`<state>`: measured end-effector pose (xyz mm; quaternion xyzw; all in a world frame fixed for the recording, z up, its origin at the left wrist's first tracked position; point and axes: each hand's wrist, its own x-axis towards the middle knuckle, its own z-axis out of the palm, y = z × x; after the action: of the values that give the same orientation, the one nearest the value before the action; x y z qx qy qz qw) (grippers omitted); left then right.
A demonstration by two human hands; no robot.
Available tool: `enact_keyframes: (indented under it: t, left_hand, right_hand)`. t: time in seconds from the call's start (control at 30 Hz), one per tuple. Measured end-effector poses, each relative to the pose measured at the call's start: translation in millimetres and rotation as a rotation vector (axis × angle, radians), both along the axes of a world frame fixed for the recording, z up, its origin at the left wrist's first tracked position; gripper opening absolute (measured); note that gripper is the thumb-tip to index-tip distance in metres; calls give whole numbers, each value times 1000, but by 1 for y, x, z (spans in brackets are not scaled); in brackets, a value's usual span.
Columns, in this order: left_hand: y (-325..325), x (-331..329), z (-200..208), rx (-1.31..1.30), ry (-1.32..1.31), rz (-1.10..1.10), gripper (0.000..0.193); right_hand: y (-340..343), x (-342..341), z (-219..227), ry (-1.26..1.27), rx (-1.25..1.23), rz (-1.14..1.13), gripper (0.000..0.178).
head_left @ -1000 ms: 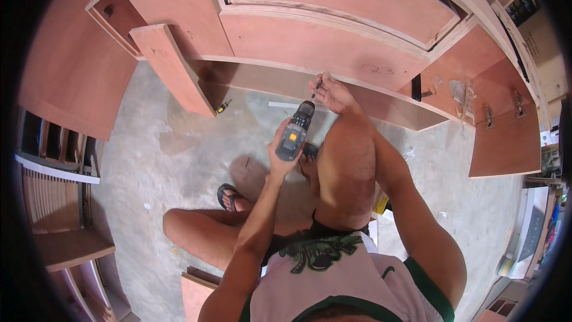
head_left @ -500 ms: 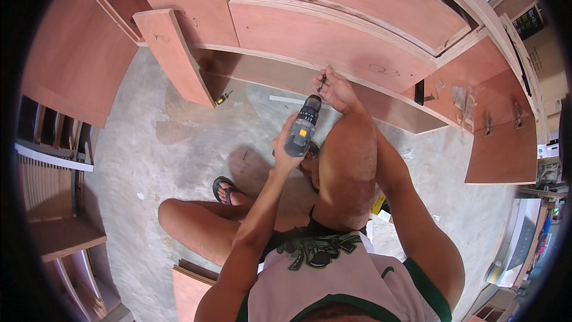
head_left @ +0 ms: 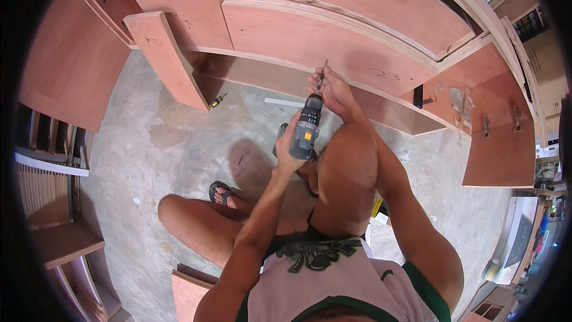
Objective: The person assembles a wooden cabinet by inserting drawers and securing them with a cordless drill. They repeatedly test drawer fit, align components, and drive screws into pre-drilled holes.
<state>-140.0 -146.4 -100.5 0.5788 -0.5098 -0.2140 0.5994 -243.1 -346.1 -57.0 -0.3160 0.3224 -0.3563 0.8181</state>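
My left hand [head_left: 288,148] is wrapped round a grey and black cordless drill [head_left: 306,130] with a yellow-orange patch on its body. The drill points away from me, toward the low cabinet front. A long thin bit [head_left: 322,83] runs out of its chuck. My right hand [head_left: 334,93] is at this bit, its fingers closed round it just ahead of the chuck. A slim tip sticks out past the fingertips; whether a screw sits on it I cannot tell. The cabinet [head_left: 280,36] of reddish plywood stands just beyond both hands, with an open recess along its base.
A loose plywood board [head_left: 170,62] leans against the cabinet at left. Beside its foot lies a small black and yellow tool [head_left: 218,101]. A white strip [head_left: 285,102] is on the concrete floor [head_left: 137,161]. At right hangs an open cabinet door [head_left: 499,155] with hinges.
My right fingers have closed in round the bit, and the drill has turned slightly more upright in view. More of the tip now shows beyond the fingers. The view has shifted slightly.
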Motion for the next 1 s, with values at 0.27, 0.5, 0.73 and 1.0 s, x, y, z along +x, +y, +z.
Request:
enact_keyframes:
  t: [0.27,0.5,0.73,1.0]
  left_hand:
    - [0,-1,-12,-20,-3,7,76]
    - [0,-7,-6,8,-10,35,81]
    - [-5,-8,-11,-31,-13,35,83]
    - [-11,-16,-16,-57,36,58,78]
  right_hand:
    - [0,11,-2,-2,55,-85,26]
    - [1,19,-2,-46,43,-89,23]
    - [-1,20,-5,-60,16,-95,24]
    - [4,24,9,-45,29,-123,27]
